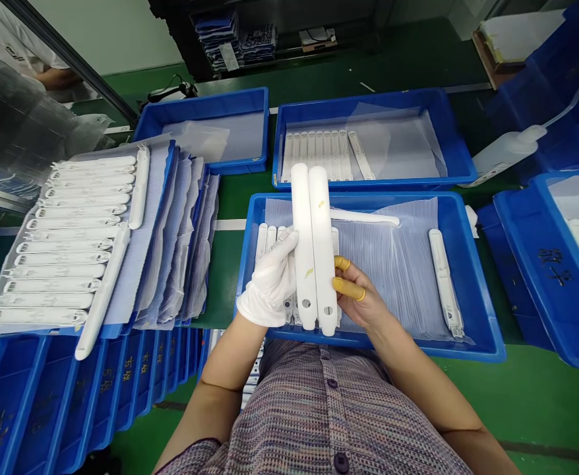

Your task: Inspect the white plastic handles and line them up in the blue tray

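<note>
My gloved left hand (270, 280) and right hand (361, 303) clasped two white bars (313, 244) side by side over the blue tray (467, 343). I judged this mid-inspection; any set-down called for matching the row (268, 237) beneath.

A green worktop (393, 66) fills most of the view and runs far back, with a thin white line (467, 87) painted across it. Behind it, at the upper left, stands a plain pale wall (121, 33). Beside the wall there is a dark rack (181, 20), and folded blue and white stacks (230, 39) lie on its shelf. At the upper right a brown cardboard box (487, 56) rests on the worktop. The light is bright and even and comes from above; the shadows are soft. No window can be seen.
</note>
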Action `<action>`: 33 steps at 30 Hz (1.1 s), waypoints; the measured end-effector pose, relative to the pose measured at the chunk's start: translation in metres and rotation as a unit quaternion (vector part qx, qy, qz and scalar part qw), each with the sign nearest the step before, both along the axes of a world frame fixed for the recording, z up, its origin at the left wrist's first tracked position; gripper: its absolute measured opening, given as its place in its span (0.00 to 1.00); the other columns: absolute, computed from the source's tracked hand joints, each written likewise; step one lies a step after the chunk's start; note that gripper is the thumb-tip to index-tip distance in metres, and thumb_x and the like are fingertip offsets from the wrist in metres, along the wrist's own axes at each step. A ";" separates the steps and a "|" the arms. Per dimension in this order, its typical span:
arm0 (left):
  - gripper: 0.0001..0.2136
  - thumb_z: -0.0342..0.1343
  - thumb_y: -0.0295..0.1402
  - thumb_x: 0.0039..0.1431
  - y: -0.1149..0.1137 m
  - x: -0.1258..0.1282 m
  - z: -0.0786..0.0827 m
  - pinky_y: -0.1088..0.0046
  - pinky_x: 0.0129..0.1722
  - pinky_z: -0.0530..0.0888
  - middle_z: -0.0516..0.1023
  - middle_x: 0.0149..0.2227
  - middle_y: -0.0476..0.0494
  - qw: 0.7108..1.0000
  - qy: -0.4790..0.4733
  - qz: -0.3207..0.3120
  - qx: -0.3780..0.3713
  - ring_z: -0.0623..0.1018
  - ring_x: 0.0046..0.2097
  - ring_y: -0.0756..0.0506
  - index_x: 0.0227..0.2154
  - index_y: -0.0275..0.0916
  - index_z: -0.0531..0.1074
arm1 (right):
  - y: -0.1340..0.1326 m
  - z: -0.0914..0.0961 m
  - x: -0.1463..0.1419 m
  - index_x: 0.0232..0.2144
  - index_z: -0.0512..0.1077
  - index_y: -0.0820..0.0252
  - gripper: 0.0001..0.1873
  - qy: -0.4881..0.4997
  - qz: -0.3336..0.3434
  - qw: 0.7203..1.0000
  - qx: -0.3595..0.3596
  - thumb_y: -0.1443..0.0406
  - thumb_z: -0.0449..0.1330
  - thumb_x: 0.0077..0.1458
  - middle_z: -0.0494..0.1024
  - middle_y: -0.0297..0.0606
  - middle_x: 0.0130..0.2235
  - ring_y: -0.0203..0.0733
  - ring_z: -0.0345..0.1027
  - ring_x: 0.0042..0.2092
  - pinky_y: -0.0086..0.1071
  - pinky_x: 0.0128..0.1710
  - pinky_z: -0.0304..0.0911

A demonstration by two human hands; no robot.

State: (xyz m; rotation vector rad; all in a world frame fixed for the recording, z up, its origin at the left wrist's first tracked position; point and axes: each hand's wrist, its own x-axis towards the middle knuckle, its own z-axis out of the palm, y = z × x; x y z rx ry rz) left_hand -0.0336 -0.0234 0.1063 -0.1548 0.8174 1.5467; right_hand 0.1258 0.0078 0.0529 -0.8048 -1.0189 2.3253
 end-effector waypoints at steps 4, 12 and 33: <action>0.10 0.60 0.19 0.61 -0.005 0.006 -0.008 0.64 0.65 0.73 0.84 0.46 0.48 0.998 0.043 0.031 0.036 0.78 0.59 0.43 0.39 0.39 0.77 | -0.003 0.005 -0.006 0.39 0.66 0.52 0.27 -0.054 -0.037 0.994 0.088 0.49 0.73 0.44 0.75 0.34 0.37 0.42 0.70 0.37 0.36 0.36 0.68; 0.10 0.61 0.21 0.62 -0.008 0.013 -0.007 0.63 0.65 0.72 0.83 0.48 0.48 0.997 0.063 0.032 0.036 0.77 0.61 0.43 0.43 0.41 0.78 | -0.005 0.016 -0.014 0.44 0.67 0.54 0.19 -0.141 -0.071 0.962 0.223 0.52 0.64 0.58 0.74 0.37 0.41 0.44 0.69 0.41 0.39 0.41 0.67; 0.09 0.63 0.23 0.60 -0.013 0.014 -0.001 0.61 0.65 0.72 0.84 0.49 0.48 0.994 0.071 0.005 0.077 0.77 0.61 0.40 0.42 0.42 0.77 | -0.010 0.020 -0.005 0.47 0.66 0.53 0.25 -0.092 -0.057 0.975 0.193 0.52 0.69 0.53 0.74 0.36 0.40 0.43 0.69 0.38 0.38 0.39 0.70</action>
